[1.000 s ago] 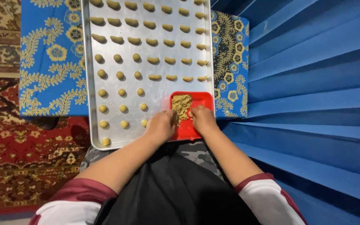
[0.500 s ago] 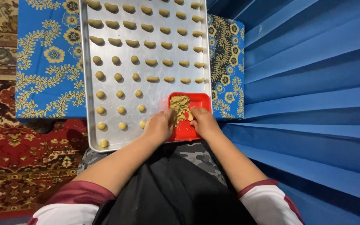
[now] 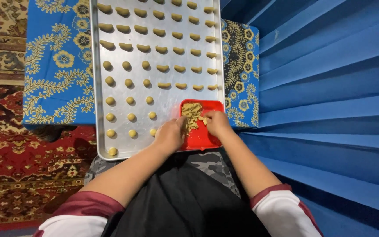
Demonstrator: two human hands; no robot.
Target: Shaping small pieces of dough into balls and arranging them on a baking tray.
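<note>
Nearest: black lap cloth (image 3: pixel 185 202) and two forearms in white sleeves with maroon cuffs, reaching forward.

Left hand (image 3: pixel 170 134) rests at the near left edge of the red tub (image 3: pixel 200 139), fingers curled down toward it; whether it pinches any dough cannot be told from this angle. Right hand (image 3: pixel 218 123) sits over the tub's right side, fingertips bent into the dough (image 3: pixel 192 115) and touching it — a closed grip is not visible, so hold is uncertain.

The dough is a crumbly tan heap in the far half of the tub. The tub stands on the near right corner of the tray (image 3: pixel 163 103).

Handling, judged: dough looks soft and loose, light, likely to break apart if pulled — best taken as a small pinch from the heap's edge and pressed together. The tub looks like thin plastic, light, liable to slide on the metal; steady it by the rim.

Further out on the tray: rows of small dough balls (image 3: pixel 130 100) on the left, then crescents (image 3: pixel 170 68) in rows reaching to the far edge, all spaced apart.

The tray lies on a blue floral cloth (image 3: pixel 58 66); patterned red carpet (image 3: pixel 18 153) to the left, blue pleated fabric (image 3: pixel 330 87) to the right.
</note>
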